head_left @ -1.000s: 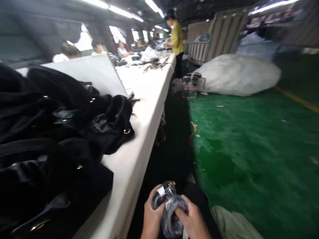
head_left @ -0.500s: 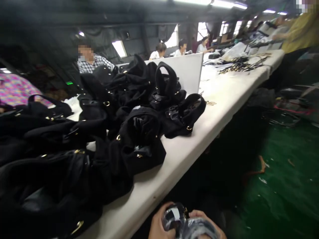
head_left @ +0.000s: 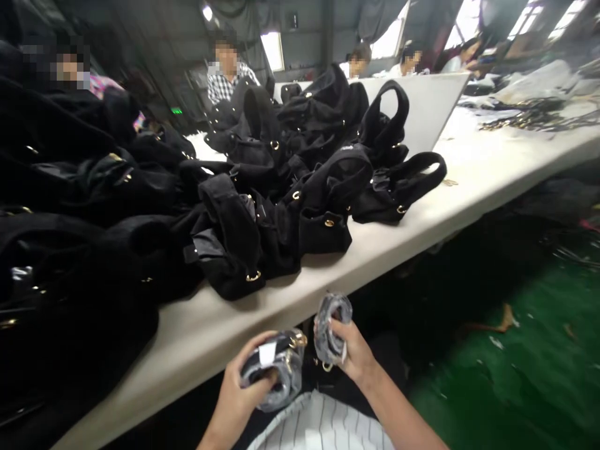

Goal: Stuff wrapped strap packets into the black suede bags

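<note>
Clasping a wrapped strap coil (head_left: 276, 372) in the left hand (head_left: 241, 394), fingers curled shut around it, white label turned up, seemingly for reading. Pinching a second wrapped coil (head_left: 332, 320) upright in the right hand (head_left: 352, 356), thumb and fingers closed on it, just right of the first and apart, probably against tangling. Holding both near the lap, below the near edge of the white table (head_left: 403, 240), black bags (head_left: 281, 212) piled farther left.
</note>
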A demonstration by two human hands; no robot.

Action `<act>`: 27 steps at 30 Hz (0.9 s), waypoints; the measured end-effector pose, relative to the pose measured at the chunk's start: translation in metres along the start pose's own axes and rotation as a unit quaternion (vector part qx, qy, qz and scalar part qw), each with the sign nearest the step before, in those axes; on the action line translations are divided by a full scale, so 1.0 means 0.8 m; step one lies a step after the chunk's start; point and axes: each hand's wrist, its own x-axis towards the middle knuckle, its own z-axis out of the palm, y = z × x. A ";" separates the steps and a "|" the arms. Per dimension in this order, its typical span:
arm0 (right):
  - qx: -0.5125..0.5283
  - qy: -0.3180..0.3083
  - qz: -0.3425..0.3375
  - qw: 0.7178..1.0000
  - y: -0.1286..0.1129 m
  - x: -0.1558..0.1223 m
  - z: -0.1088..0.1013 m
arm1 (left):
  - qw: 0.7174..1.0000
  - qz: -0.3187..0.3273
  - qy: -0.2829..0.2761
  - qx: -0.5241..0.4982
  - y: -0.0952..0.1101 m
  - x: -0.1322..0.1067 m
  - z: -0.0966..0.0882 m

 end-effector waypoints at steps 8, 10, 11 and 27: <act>-0.022 0.073 -0.042 0.996 -0.002 0.009 0.038 | 0.967 -0.009 0.146 -0.210 -0.004 -0.007 -0.052; -0.071 0.076 -0.080 0.991 -0.004 -0.005 0.039 | 0.953 -0.002 0.178 -0.244 -0.004 -0.004 -0.061; -0.103 0.067 -0.102 0.987 -0.007 -0.011 0.039 | 0.946 0.007 0.192 -0.261 -0.003 -0.002 -0.066; -0.111 -0.255 -0.043 0.960 0.012 -0.017 0.099 | 0.942 0.034 0.254 -0.215 0.033 -0.029 -0.065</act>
